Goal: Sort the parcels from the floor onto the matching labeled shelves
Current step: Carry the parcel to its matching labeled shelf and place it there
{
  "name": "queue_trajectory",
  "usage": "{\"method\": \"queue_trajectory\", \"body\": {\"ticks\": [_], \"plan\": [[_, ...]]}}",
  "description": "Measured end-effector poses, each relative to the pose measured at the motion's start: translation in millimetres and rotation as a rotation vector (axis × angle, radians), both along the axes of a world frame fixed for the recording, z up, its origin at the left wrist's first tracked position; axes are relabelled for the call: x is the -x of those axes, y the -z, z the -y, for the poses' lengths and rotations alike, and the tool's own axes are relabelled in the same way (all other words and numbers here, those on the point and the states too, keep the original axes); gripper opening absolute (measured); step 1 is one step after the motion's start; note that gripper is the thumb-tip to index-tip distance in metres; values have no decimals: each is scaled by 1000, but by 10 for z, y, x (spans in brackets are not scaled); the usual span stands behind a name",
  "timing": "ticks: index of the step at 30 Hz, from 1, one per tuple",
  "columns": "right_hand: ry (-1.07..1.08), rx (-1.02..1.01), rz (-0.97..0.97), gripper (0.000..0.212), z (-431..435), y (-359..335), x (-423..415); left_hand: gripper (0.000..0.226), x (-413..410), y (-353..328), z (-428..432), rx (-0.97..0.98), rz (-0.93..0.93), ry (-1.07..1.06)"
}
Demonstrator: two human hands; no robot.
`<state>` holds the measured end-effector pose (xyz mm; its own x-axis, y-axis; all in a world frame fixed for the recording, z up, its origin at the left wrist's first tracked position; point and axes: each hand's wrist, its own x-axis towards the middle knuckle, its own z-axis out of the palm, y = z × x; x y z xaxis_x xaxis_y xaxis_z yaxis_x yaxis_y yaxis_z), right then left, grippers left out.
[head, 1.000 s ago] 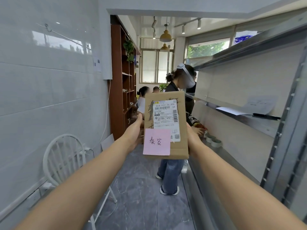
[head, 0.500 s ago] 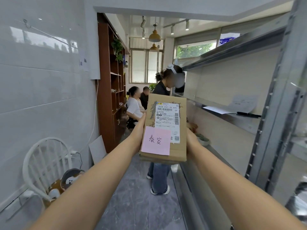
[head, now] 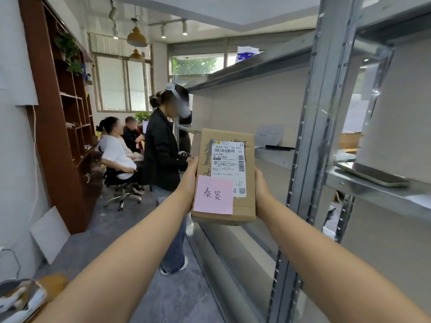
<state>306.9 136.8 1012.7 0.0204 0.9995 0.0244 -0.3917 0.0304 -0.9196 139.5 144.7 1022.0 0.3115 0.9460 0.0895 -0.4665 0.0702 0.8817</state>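
I hold a brown cardboard parcel (head: 242,207) at arm's length, its face turned to me. It carries a white shipping label and a pink sticky note with handwritten characters. My left hand (head: 189,177) grips its left edge and my right hand (head: 262,186) grips its right edge. The grey metal shelving (head: 312,145) stands just to the right of the parcel, its upright post close by. On its middle shelf (head: 275,152) lie a sheet of paper and a black pen.
A person in a black jacket with a headset (head: 163,157) stands in the aisle just behind the parcel. Seated people (head: 116,150) are farther back by a brown bookcase (head: 60,117). A white board (head: 50,233) leans on the left wall. A tray (head: 373,176) rests on the nearer shelf.
My view has swung right and nearer the shelving; the upright post now fills the right side. The parcel stays held in both hands, lower and more to the right in view.
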Motion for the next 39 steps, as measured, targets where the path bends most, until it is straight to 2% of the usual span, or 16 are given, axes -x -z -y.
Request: {"method": "queue_trajectory", "body": {"ticks": [7, 11, 15, 19, 28, 33, 39], "plan": [[180, -39, 29, 39, 434, 63, -400, 62, -473, 50, 89, 1, -3, 193], [282, -41, 10, 43, 805, 174, -712, 56, -804, 135, 308, -9, -61, 337], [434, -52, -27, 43, 1210, 218, -962, 72, -1143, 182, 563, -15, -92, 480], [556, -66, -39, 44, 1623, 183, -1287, 81, -1555, 162, 836, -33, -39, 580], [699, -70, 12, 45, 2581, 99, -1915, 69, -2370, 89, 1529, -44, -34, 760], [834, -17, 38, 46, 3121, 108, -2283, 76, -2708, 65, 2059, 4, -106, 870], [897, 4, 32, 51, 3741, 159, -2524, 69, -3012, 105, 2589, 2, -122, 951]]}}
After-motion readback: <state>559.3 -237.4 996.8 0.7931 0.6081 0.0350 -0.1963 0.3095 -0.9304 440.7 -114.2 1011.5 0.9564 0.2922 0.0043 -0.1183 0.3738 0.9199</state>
